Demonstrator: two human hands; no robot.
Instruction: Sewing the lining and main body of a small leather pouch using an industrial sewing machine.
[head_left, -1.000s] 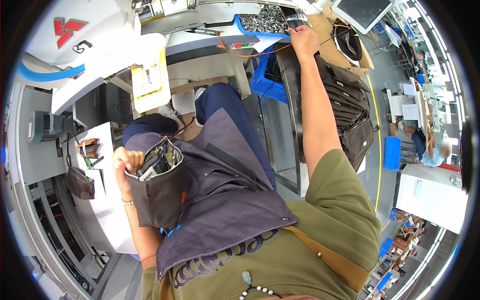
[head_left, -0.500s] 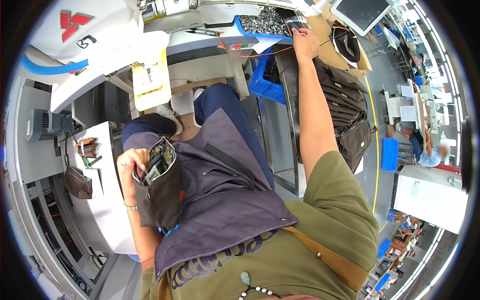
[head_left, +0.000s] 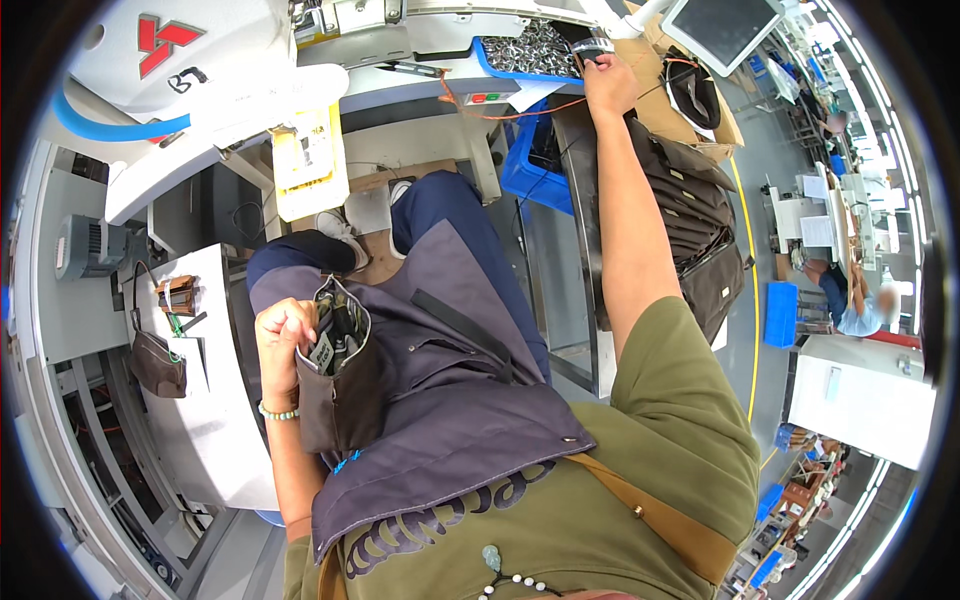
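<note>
My left hand (head_left: 285,335) is closed on the rim of a dark brown pouch (head_left: 340,412), held upright in front of my apron. The pouch's mouth gapes, showing a patterned lining and a grey label (head_left: 321,353) beside my fingers. At the far right of the machine table, my right hand (head_left: 610,84) is closed at the corner of a blue tray (head_left: 510,73) heaped with small shiny metal pieces (head_left: 530,48). Just beyond its fingertips is a small dark thing with a silvery edge (head_left: 592,46); its kind is unclear.
Stacked brown bags (head_left: 685,210) lie right of my arm, near an open cardboard box (head_left: 650,70). A blue crate (head_left: 530,165) stands below the tray. At left, a side table (head_left: 205,440) holds a small brown pouch (head_left: 158,365). A yellow tray (head_left: 310,170) hangs by the white machine.
My left hand has brought the brown pouch slightly right, and its mouth is turned differently. My right hand stays at the tray's corner, with little movement.
</note>
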